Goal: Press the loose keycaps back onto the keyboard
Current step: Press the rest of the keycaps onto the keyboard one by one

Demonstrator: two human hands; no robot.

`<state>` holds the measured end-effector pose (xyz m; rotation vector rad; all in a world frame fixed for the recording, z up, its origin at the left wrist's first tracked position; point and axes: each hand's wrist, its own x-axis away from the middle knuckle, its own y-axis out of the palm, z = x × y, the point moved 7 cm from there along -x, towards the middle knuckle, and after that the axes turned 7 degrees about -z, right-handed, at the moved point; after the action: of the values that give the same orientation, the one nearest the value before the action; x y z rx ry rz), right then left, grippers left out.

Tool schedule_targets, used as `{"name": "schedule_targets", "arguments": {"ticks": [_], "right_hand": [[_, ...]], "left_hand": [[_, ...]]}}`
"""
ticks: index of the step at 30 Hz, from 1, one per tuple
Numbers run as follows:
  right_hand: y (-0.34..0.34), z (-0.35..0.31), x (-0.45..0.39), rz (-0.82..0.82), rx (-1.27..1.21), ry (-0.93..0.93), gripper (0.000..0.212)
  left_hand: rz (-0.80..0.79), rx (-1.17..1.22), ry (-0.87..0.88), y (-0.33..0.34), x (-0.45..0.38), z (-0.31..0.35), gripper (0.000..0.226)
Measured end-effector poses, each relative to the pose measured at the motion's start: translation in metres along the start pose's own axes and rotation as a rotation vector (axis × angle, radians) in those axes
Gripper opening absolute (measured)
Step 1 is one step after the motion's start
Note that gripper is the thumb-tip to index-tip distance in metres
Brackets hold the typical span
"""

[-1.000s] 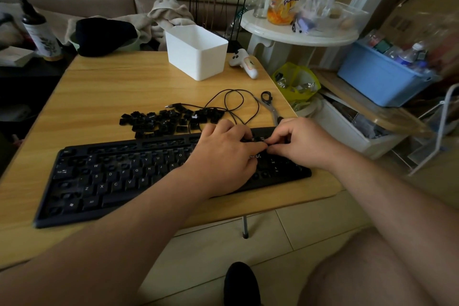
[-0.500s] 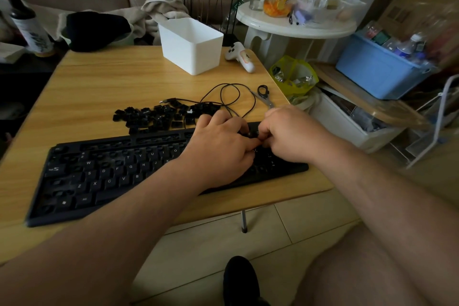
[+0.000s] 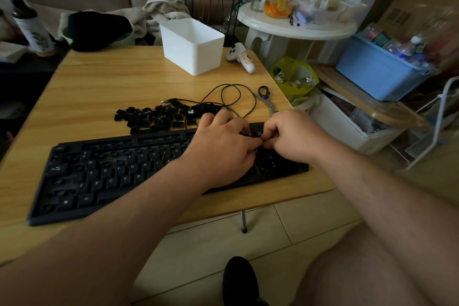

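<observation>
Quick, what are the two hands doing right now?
Left hand: fingers curled over the keyboard; any keycap is hidden.
Right hand: fingertips pinched; what they hold cannot be told.

Bare table [image 3: 104, 97] left and far of the keycap pile [image 3: 159, 117] gives open passage, but cable loops [image 3: 231, 97] and scissors [image 3: 267, 100] clutter the right side behind the keyboard [image 3: 111, 176], white bin [image 3: 193, 45] blocking the far edge.

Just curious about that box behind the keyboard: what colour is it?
The box is plain white, seen clearly in the head view.
</observation>
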<state>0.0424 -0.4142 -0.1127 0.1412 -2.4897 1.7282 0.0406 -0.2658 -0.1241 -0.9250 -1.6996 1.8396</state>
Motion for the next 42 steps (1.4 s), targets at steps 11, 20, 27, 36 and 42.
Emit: {"name": "schedule_targets", "arguments": {"ticks": [11, 20, 27, 36, 42], "right_hand": [[-0.011, 0.010, 0.003, -0.043, -0.133, 0.028, 0.012], [-0.010, 0.002, 0.004, -0.026, 0.057, -0.020, 0.022], [-0.014, -0.003, 0.001, -0.034, 0.124, -0.066, 0.020], [-0.012, -0.009, -0.002, -0.045, 0.225, -0.204, 0.025], [-0.012, -0.005, -0.008, -0.038, 0.222, -0.213, 0.023]], "left_hand": [[0.001, 0.116, -0.040, -0.006, 0.002, -0.012, 0.039], [0.005, 0.149, -0.008, -0.005, 0.002, -0.012, 0.035], [0.028, 0.154, 0.006, -0.005, 0.003, -0.011, 0.035], [0.025, 0.144, 0.012, -0.004, 0.003, -0.010, 0.038], [0.025, 0.137, 0.008, -0.006, 0.003, -0.011, 0.036]]}}
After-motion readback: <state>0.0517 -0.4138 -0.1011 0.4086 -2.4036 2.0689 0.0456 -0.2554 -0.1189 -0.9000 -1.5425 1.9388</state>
